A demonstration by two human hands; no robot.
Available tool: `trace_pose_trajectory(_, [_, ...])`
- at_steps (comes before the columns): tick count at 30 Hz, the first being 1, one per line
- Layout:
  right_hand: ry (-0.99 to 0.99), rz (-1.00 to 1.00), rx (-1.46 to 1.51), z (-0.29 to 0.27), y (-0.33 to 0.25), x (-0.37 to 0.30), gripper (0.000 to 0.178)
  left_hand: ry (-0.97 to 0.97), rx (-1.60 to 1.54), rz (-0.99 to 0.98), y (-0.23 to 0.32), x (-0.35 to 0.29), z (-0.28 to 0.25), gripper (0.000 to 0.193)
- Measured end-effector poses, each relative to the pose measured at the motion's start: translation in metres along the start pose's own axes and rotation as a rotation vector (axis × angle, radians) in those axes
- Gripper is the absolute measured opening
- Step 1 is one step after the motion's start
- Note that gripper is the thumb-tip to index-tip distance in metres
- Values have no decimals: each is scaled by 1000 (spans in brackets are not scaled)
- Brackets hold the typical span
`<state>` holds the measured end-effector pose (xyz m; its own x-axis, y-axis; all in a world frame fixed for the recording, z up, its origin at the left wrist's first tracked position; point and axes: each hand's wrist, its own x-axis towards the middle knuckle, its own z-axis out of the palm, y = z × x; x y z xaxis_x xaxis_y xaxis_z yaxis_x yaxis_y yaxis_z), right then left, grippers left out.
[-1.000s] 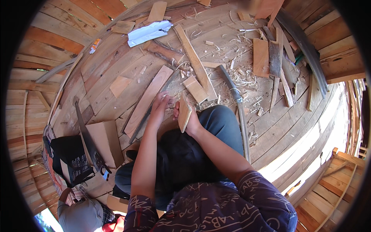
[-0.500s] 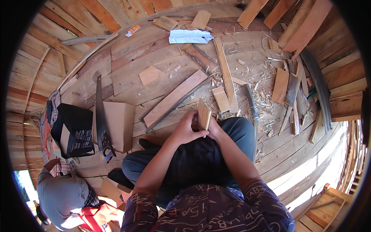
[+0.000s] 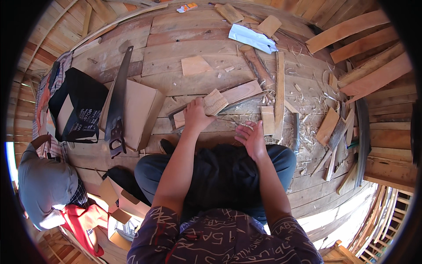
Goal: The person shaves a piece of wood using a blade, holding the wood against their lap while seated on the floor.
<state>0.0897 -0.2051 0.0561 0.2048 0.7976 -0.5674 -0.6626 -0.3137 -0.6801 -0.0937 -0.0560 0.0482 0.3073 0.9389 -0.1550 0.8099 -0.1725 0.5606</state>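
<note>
- Looking down from the head view, we grasp a small pale wedge-shaped wooden block (image 3: 214, 102) with our left hand (image 3: 196, 117), at twelve o'clock from our knees, over a long flat reddish plank (image 3: 220, 100).
- Our right hand (image 3: 252, 140) rests loose-fingered, holding nothing, on our dark trousers.
- We judge the one-handed grip could let the block slip into the pale curled shavings (image 3: 307, 127) at three o'clock.
</note>
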Motion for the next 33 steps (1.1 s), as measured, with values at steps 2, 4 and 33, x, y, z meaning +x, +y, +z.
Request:
trace_pose_trajectory(2, [-15,9,-22,-1,-1,0,59,9,24,-15,-6,2,8,80])
trace_pose_trajectory(4, [-13,-3,-26,-3,0,1,55,78,98,59,-3,6,11,78])
trace_pose_trajectory(33, [783,-93,-1223,-284,79,-169,21,-24,220,-21,-21,22,22,99])
